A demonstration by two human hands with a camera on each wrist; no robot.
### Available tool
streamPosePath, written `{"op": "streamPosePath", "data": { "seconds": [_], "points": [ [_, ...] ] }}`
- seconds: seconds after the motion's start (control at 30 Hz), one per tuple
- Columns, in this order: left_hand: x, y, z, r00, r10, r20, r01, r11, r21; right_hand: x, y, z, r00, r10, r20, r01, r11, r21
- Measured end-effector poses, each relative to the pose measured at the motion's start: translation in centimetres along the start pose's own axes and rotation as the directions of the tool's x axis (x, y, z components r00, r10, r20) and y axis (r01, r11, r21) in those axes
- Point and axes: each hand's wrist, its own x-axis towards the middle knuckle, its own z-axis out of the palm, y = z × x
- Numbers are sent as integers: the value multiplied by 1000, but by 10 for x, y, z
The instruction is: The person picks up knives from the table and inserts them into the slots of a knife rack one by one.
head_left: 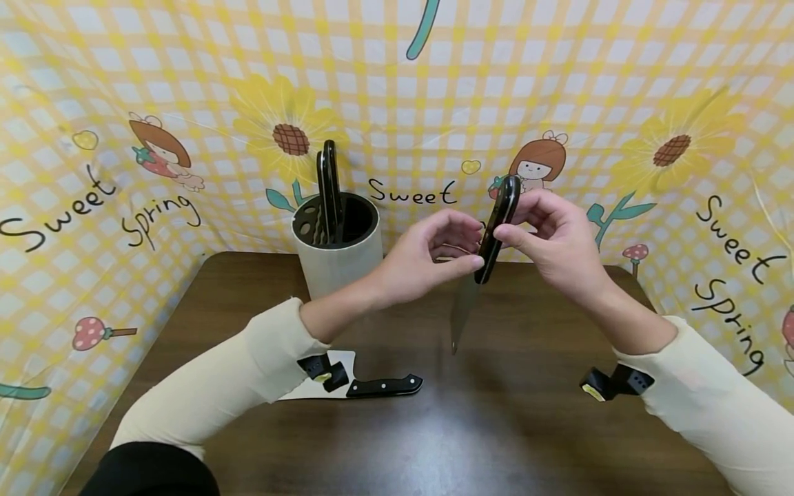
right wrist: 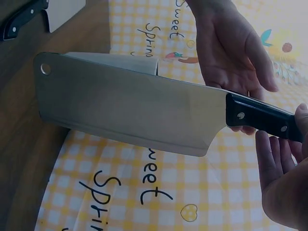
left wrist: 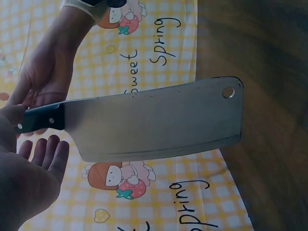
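My right hand point(head_left: 558, 241) pinches the black riveted handle of a cleaver point(right wrist: 130, 106) between thumb and fingers. The handle points up and the blade hangs down above the table, seen nearly edge-on from the head; both wrist views show its broad steel face with a hole near the end corner. Close against the handle's left side is my left hand point(head_left: 422, 258), thumb and fingers loosely spread; in the right wrist view its thumb stands apart from the handle. Whether its fingertips touch the handle is hard to tell.
A round white knife holder point(head_left: 340, 265) with a black slotted top stands at the back left, black-handled tools point(head_left: 331, 193) upright in it. A second broad-bladed knife point(head_left: 384, 387) lies on the brown table point(head_left: 527, 427), partly hidden by my left sleeve. Yellow checked cloth surrounds the table.
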Motion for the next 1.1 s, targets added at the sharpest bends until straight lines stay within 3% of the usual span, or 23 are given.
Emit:
{"op": "streamPosePath", "data": {
  "seconds": [0.57, 0.87, 1.1],
  "points": [
    [-4, 0, 8, 999, 7, -44, -4, 998, 67, -2, 3, 7, 999, 39, -16, -40, 997, -59],
    [-10, 2, 0, 998, -18, -53, 22, 996, 87, -3, 13, 7, 996, 79, 36, -79, 997, 4],
    [-20, 8, -13, 996, -24, -88, 30, 997, 72, -10, 30, 9, 977, 188, 103, -176, 978, -112]
  ]
}}
